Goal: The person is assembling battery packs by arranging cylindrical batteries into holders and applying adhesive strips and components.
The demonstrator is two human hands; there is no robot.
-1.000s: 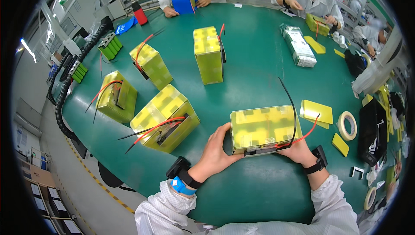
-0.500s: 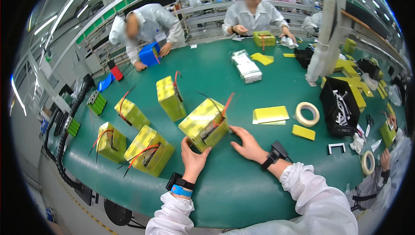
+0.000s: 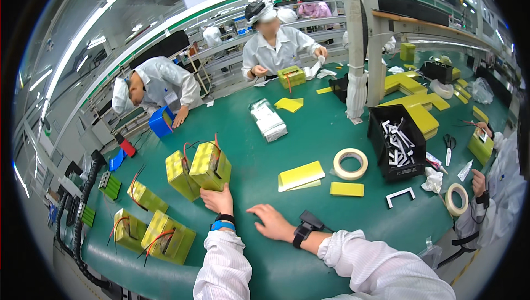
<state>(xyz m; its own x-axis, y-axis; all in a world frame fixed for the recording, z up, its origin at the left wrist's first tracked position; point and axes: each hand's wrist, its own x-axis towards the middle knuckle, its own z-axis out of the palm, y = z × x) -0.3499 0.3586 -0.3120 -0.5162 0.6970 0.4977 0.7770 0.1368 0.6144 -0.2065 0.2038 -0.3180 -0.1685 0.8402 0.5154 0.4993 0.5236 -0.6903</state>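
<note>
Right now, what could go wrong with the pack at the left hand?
1. The yellow pack at the left hand stands right beside another yellow pack; a shove could knock that neighbor.
2. Only the left hand is on it, low at its near side, while the right hand is open and away from it, so it might tip.
</note>
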